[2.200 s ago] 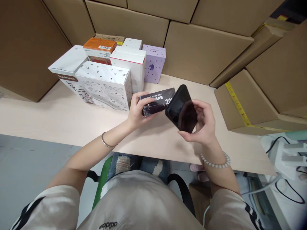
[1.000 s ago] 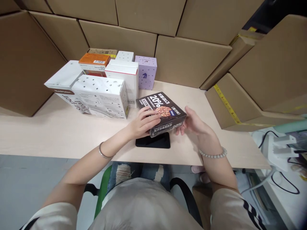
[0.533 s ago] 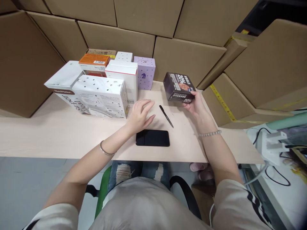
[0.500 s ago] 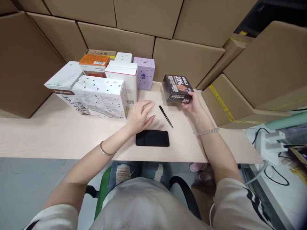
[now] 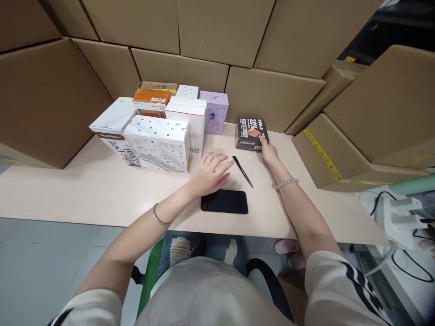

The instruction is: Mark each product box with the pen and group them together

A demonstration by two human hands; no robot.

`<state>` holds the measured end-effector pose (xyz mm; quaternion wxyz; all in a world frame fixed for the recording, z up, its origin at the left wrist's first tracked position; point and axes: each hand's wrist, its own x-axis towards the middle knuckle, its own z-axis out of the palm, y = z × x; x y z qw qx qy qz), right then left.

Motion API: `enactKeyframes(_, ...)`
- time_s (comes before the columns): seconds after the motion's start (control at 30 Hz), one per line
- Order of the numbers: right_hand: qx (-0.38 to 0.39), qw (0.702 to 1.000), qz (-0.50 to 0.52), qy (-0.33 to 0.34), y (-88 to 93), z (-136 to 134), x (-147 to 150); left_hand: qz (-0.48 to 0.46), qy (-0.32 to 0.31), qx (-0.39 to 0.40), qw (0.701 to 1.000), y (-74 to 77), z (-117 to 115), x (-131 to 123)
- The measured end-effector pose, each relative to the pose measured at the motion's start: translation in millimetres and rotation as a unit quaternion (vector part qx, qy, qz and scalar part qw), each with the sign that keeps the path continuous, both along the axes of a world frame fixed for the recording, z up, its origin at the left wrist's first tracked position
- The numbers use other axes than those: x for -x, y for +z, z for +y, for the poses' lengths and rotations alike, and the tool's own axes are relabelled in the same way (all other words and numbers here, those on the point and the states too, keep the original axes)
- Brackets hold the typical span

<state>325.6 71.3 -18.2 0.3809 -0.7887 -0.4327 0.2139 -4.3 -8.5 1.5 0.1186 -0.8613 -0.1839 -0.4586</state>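
Black box (image 5: 249, 132) has moved: a second ago it was up over the phone (image 5: 224, 202) with both hands at it, now it's way over on the far right part of the bench (image 5: 136, 190), and sitting flatter than when it was tipped up half a second back. Phone hasn't budged.

From my end, I'd say the step in hand is the set-down. Right hand (image 5: 269, 153) is pinched narrow on the box's near right corner. Base looks down on the bench, but I can't see the underside, so no promises. If I were calling the next move, it needs the base properly seated before those fingers ease off, without dragging the corner.

Left hand (image 5: 210, 174) has its fingers loosely spread and holds nothing. It's over the phone's far left corner; can't tell if it's touching.

Other stuff: pen (image 5: 243, 172) lies at a slant between the hands, so watch for it when pulling the right arm back. Purple box (image 5: 217, 115) stands left of the black one with a gap, and the spotted box (image 5: 156, 149) and orange box (image 5: 152, 96) are farther left. Back cartons (image 5: 272, 99) block pushing much deeper, and the right carton (image 5: 340, 145) limits swinging that way.
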Motion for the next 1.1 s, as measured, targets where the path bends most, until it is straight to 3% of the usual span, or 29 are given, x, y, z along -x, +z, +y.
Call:
enactKeyframes(0.3,0.029,0.987,-0.143,-0.062,8.1,-3.4,24.8,-0.017,-0.021,-0.050,0.998,9.8,-5.9,-0.3)
enactKeyframes(0.43,-0.039,0.976,-0.199,-0.078,15.7,-17.6,46.8,-0.082,0.050,-0.079,0.992,9.7,-7.8,4.0)
enactKeyframes(0.5,-0.116,0.968,-0.222,-0.026,20.7,-28.5,65.3,-0.134,0.119,-0.070,0.981,9.7,-5.6,8.2)
enactKeyframes(0.6,-0.233,0.936,-0.222,0.144,27.6,-46.6,101.1,-0.192,0.201,0.011,0.960,9.8,3.6,16.3)
enactKeyframes(0.7,-0.260,0.895,-0.174,0.319,31.4,-60.3,139.2,-0.202,0.226,0.096,0.948,8.7,16.1,23.6)
enactKeyframes(0.77,-0.254,0.877,-0.138,0.384,31.2,-64.9,161.0,-0.196,0.236,0.111,0.945,8.1,21.9,26.6)
enactKeyframes(0.9,-0.215,0.871,-0.068,0.436,26.6,-66.7,188.8,-0.199,0.257,0.102,0.940,11.7,21.3,29.5)
enactKeyframes(1.1,-0.174,0.899,-0.055,0.398,31.4,-67.6,209.7,-0.207,0.239,0.130,0.940,20.6,12.4,38.6)
